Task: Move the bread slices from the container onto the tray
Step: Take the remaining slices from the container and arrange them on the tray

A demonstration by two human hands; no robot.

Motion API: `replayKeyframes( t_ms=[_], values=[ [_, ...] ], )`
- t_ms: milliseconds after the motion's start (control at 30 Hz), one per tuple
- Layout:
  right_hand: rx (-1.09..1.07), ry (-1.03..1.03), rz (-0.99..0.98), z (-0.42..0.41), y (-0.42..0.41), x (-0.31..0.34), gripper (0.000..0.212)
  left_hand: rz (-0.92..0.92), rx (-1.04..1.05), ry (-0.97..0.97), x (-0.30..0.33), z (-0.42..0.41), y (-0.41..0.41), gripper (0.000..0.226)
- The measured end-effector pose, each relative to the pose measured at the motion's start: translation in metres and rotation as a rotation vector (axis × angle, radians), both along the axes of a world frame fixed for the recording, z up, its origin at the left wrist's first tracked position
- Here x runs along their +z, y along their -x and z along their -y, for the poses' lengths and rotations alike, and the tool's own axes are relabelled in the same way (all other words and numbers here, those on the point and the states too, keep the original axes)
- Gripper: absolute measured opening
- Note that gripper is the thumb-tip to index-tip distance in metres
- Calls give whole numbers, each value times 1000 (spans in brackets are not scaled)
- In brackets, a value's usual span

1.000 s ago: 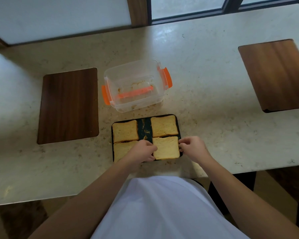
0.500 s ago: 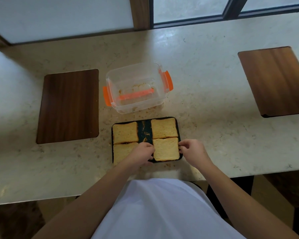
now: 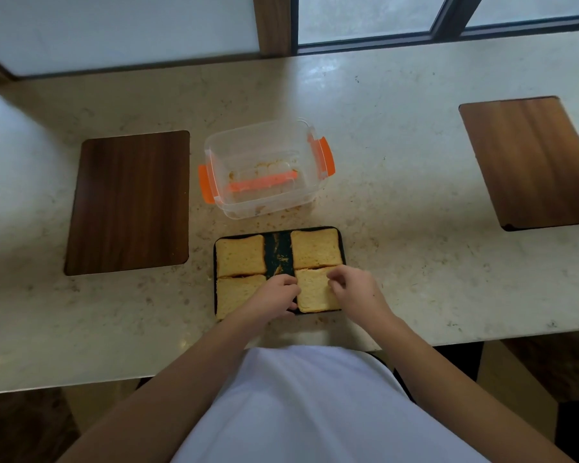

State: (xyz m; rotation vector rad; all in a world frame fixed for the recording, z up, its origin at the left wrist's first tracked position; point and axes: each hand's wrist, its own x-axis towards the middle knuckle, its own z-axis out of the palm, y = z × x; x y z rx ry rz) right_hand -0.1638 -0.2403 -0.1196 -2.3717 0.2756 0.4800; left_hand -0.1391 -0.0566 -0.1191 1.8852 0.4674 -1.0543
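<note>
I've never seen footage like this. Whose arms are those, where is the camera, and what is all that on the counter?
There is no machine here: a person wears a wide-angle camera on the head, so you look down along their own arms. On the pale stone counter lies a dark tray carrying four bread slices in two rows. The left hand and right hand both rest at the near right slice, fingers at its edges, seemingly settling it into place; whether they grip it is unclear. Behind the tray stands a clear plastic container with orange clips, holding only crumbs. Two dark wooden boards lie flat, one at the left, one at the right. The white shape below is the person's shirt.
</note>
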Motion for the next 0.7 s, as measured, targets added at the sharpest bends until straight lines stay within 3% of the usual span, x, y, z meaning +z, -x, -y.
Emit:
replayKeyframes(
  t_ms=[100,200,367,533,700],
  values=[
    [128,-23,-20,-34,-19,-1,25,92,23,21,2,-13,4,37],
    [250,-17,-75,-58,-25,-2,30,346,-3,-39,6,-37,9,27],
    [393,114,10,-56,-24,-3,36,785,-282,-312,4,-82,13,25],
    [517,375,69,-44,-26,-2,61,673,-559,-454,-1,-102,8,67],
    [553,444,51,-41,-31,-3,72,613,-735,-498,-8,-107,5,71]
  ],
)
